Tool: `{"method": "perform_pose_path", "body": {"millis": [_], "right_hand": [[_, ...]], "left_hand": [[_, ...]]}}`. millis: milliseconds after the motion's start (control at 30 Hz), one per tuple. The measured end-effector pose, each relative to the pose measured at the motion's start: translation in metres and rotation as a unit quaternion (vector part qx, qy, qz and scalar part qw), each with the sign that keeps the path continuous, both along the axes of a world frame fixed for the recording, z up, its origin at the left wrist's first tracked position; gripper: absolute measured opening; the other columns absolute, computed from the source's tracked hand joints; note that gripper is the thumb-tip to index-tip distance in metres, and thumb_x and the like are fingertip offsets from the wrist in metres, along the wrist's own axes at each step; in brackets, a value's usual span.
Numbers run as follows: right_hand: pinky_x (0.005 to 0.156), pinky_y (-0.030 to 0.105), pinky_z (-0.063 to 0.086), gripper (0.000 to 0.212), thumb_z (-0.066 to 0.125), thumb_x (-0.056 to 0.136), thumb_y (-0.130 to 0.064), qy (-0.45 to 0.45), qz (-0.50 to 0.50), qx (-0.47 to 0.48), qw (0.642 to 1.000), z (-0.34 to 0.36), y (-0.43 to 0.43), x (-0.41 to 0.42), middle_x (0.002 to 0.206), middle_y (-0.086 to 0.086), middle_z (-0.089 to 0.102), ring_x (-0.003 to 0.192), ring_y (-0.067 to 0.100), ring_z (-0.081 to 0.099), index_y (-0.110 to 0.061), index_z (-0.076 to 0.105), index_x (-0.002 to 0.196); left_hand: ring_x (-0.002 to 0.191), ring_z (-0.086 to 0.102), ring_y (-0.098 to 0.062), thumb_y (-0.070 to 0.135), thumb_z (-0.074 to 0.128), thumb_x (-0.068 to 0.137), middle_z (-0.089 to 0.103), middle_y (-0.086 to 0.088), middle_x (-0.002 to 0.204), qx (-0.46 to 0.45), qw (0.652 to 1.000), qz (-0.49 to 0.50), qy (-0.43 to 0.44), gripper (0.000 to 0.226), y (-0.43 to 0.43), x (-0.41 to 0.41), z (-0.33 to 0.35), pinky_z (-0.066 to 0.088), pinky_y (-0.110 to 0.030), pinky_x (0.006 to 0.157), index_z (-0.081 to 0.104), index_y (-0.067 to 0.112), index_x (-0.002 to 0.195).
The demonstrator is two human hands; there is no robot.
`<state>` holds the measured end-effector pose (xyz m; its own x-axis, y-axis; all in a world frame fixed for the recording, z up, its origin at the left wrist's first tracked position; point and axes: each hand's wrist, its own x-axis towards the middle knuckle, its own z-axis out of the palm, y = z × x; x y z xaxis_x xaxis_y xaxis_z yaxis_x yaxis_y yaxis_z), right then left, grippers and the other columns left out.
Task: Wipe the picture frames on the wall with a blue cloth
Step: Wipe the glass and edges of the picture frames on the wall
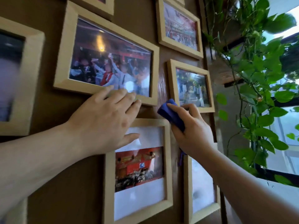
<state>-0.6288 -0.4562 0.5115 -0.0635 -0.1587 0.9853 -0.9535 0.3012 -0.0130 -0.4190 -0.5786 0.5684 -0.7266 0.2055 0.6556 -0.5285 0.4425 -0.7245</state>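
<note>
Several light wooden picture frames hang on a brown wall. My left hand [106, 117] lies flat with fingers spread on the bottom rail of the large frame [64, 52]. My right hand [192, 130] grips a folded blue cloth [169, 112]. The cloth presses on the wall at the lower left corner of the small frame [171, 81]. Below my hands hangs a frame with a red photo [168, 159], its top left corner hidden by my left hand. Beside it is a narrow lower right frame [187, 191], partly covered by my right wrist.
A trailing green plant [258, 75] hangs close on the right, in front of a window [288, 123]. More frames sit at the left edge [30, 78] and upper right [161, 26]. A dark shelf bracket [233, 83] juts out beside the small frame.
</note>
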Motion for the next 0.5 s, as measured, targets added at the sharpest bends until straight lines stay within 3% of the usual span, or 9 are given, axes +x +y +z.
{"method": "perform_pose_path", "body": {"millis": [200,267,400,500], "right_hand": [[0.050,0.025,0.044,0.054,0.058,0.080,-0.029,-0.002,0.035,0.012,0.999,-0.029,-0.026,0.059,0.115,-0.005,0.048,0.076,0.015,0.055,-0.033,0.045,0.132],[0.047,0.019,0.037,0.056,0.057,0.078,-0.029,0.004,0.037,0.024,0.999,-0.038,-0.033,0.074,0.115,-0.002,0.050,0.073,0.014,0.055,-0.031,0.047,0.132],[0.047,0.024,0.040,0.056,0.058,0.077,-0.030,0.008,0.040,0.044,0.998,-0.050,-0.046,0.092,0.114,0.001,0.051,0.073,0.016,0.056,-0.027,0.050,0.132],[0.050,0.015,0.025,0.055,0.058,0.077,-0.034,0.007,0.030,0.045,0.998,-0.055,-0.051,0.100,0.113,0.003,0.052,0.069,0.014,0.053,-0.026,0.051,0.131]], "left_hand": [[0.122,0.050,-0.037,0.069,0.052,0.077,0.056,-0.022,0.130,-0.006,1.000,0.004,-0.031,0.087,-0.020,0.036,-0.013,0.042,-0.053,0.101,0.050,0.001,0.131],[0.120,0.051,-0.036,0.071,0.050,0.073,0.057,-0.020,0.128,0.000,0.999,0.011,-0.046,0.091,-0.023,0.039,-0.017,0.043,-0.051,0.100,0.051,0.001,0.131],[0.117,0.052,-0.033,0.074,0.046,0.070,0.059,-0.016,0.125,0.033,0.997,0.016,-0.061,0.094,-0.027,0.040,-0.023,0.041,-0.050,0.101,0.050,0.003,0.133],[0.120,0.051,-0.032,0.070,0.037,0.071,0.058,-0.015,0.128,0.051,0.997,-0.001,-0.051,0.093,-0.029,0.042,-0.024,0.037,-0.051,0.105,0.048,0.005,0.135]]}}
